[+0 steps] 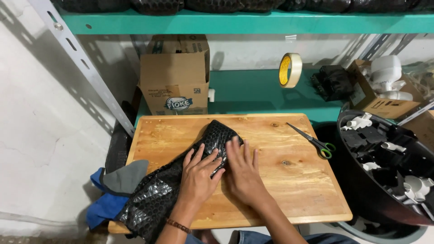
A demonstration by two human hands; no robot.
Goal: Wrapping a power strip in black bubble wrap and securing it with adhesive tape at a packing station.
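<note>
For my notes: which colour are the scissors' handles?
Green, on the scissors lying on the wooden board; head view.

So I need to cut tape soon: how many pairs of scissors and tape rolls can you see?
2: one pair of scissors on the wooden board's right edge, one tape roll upright on the green shelf behind. Others may be hidden.

I am pressing my left hand and my right hand side by side, palms down, on a bundle of black bubble wrap that is lying across the pale wooden board. The wrap's loose end is trailing off the board's near left corner, beside a blue and grey cloth. Green-handled scissors are lying near the board's right edge (blades slightly apart). Behind, a brown cardboard box and a roll of clear tape are standing on the green shelf. A black round tub of white plastic fittings is sitting to my right.
</note>
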